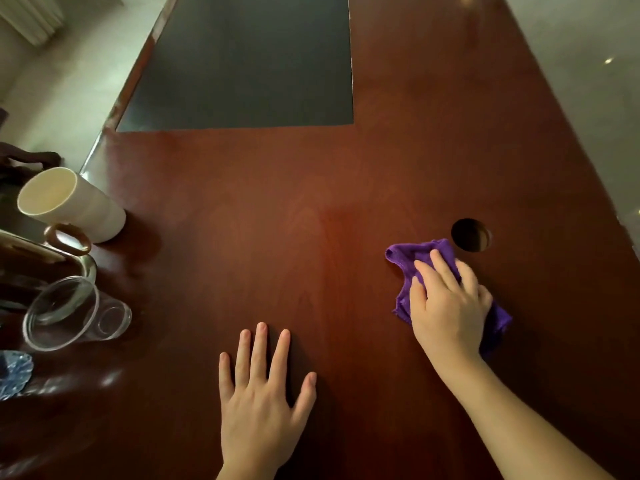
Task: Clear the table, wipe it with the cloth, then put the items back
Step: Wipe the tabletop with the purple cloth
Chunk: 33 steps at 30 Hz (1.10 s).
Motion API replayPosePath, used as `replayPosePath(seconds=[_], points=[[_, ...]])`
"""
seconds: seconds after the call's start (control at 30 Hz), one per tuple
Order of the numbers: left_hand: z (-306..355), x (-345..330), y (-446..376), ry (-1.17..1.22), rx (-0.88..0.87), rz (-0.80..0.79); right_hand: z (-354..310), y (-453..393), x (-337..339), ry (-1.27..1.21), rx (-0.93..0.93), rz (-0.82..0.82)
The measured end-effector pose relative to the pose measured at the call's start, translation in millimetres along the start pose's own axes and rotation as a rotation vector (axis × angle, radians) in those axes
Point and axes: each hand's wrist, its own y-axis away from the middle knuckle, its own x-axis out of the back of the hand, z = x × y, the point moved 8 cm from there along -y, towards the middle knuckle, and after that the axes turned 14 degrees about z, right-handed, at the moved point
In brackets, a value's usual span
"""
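A crumpled purple cloth (415, 256) lies on the dark red wooden table (294, 209) at the right, and my right hand (450, 306) presses down on it with fingers curled over the fabric. Flat on the bare wood near the front edge rests my left hand (263, 393), fingers spread, holding nothing. At the left edge stand a white paper cup (72, 206), a clear glass (69, 317), and between them an object with a brown ring handle (67, 239), partly cut off.
A round cable hole (471, 234) opens in the tabletop just beyond the cloth. A dark rectangular inset panel (242, 60) covers the far middle. A blue crinkled plastic thing (14, 374) shows at the left border. Pale floor surrounds the table.
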Motion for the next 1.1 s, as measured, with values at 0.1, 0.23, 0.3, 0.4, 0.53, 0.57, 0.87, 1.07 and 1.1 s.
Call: replayPosePath(seconds=[0.1, 0.23, 0.3, 0.4, 0.53, 0.57, 0.87, 1.07, 1.1], points=[[0.0, 0.0, -0.3, 0.004, 0.008, 0.014, -3.4, -6.3, 11.9, -0.192, -0.058, 0.143], [1.6, 2.6, -2.9, 0.012, 0.014, 0.050, -61.6, -24.5, 10.9, -0.361, 0.018, 0.321], [1.0, 4.1, -4.9, 0.010, 0.014, 0.067, -110.1, -40.3, 0.7, -0.414, 0.079, 0.350], [-0.2, 3.8, -7.8, 0.014, 0.037, 0.081, -186.1, -56.7, -26.6, -0.446, 0.148, 0.253], [0.0, -3.5, -10.2, -0.007, 0.043, 0.083, -258.7, -56.0, -79.2, -0.368, 0.297, -0.010], [-0.2, -3.7, -11.0, -0.011, 0.038, 0.113, -271.4, -53.8, -94.2, -0.335, 0.350, -0.111], [-5.6, -10.9, -21.8, -0.028, -0.054, 0.152, -248.6, -79.8, -125.7, -0.226, 0.553, -0.333], [0.0, -5.4, -19.2, -0.112, -0.030, 0.115, -48.3, -156.8, -91.2, 0.135, 0.138, -0.130], [-0.3, -4.5, -19.4, -0.114, -0.021, 0.113, -13.9, -161.9, -82.1, 0.170, 0.061, -0.101]])
